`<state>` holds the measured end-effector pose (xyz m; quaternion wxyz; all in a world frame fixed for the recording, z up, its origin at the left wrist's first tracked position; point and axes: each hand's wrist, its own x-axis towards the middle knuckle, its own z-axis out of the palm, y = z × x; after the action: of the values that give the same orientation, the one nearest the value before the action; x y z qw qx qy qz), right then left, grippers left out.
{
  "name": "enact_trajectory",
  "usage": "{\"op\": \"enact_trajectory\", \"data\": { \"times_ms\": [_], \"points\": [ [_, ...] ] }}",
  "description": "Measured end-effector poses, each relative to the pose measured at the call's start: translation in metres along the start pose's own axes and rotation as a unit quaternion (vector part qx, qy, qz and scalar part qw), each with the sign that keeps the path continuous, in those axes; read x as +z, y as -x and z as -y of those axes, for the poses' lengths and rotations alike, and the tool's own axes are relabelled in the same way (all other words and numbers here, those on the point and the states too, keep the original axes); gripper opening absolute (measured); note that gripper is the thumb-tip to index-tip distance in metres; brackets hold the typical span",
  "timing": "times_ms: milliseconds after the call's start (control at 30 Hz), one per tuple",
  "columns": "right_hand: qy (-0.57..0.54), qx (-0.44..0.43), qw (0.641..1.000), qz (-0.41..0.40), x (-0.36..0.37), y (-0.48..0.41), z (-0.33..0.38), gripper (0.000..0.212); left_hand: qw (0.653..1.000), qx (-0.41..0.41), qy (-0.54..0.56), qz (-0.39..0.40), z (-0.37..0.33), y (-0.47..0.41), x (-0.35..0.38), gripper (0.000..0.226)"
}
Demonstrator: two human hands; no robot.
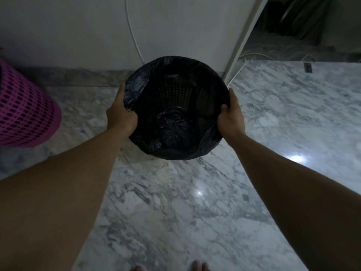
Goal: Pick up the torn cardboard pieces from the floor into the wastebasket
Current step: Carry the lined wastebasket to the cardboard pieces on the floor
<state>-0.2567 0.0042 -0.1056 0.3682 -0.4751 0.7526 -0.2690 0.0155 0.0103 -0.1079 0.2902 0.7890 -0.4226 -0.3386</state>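
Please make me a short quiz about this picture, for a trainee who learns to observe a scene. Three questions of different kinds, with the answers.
1. True or false: the left hand and the right hand both grip the rim of the wastebasket.
2. Which colour is the second basket, on the person's left? A) pink B) green C) yellow
3. Fill in the missing word: the wastebasket is lined with a black plastic ____.

Key: 1 true; 2 A; 3 bag.
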Motion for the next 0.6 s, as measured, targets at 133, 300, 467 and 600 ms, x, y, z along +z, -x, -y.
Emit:
{"op": "enact_trajectory", "data": {
  "times_ms": [133, 300, 467, 600],
  "points": [
    [-0.015, -0.004, 1.0, 0.004, -0.024, 0.027, 0.032, 0.056, 1.0, 0.004, -0.003, 0.008, -0.023, 0.029, -0.043, 0.074],
    [-0.035, -0.016, 0.999, 0.033, -0.063, 0.075, 0.099, 0.055, 1.0, -0.001, 0.012, 0.022, -0.063, 0.073, -0.125, 0.074],
    [-0.021, -0.043, 0.996, 0.074, -0.095, 0.134, 0.191, 0.055, 0.999, -0.008, 0.03, -0.032, -0.114, 0.138, -0.232, 0.062],
    [-0.023, -0.088, 0.987, 0.134, -0.113, 0.183, 0.288, 0.056, 0.995, -0.054, 0.048, -0.064, -0.149, 0.179, -0.335, 0.065]
  ]
}}
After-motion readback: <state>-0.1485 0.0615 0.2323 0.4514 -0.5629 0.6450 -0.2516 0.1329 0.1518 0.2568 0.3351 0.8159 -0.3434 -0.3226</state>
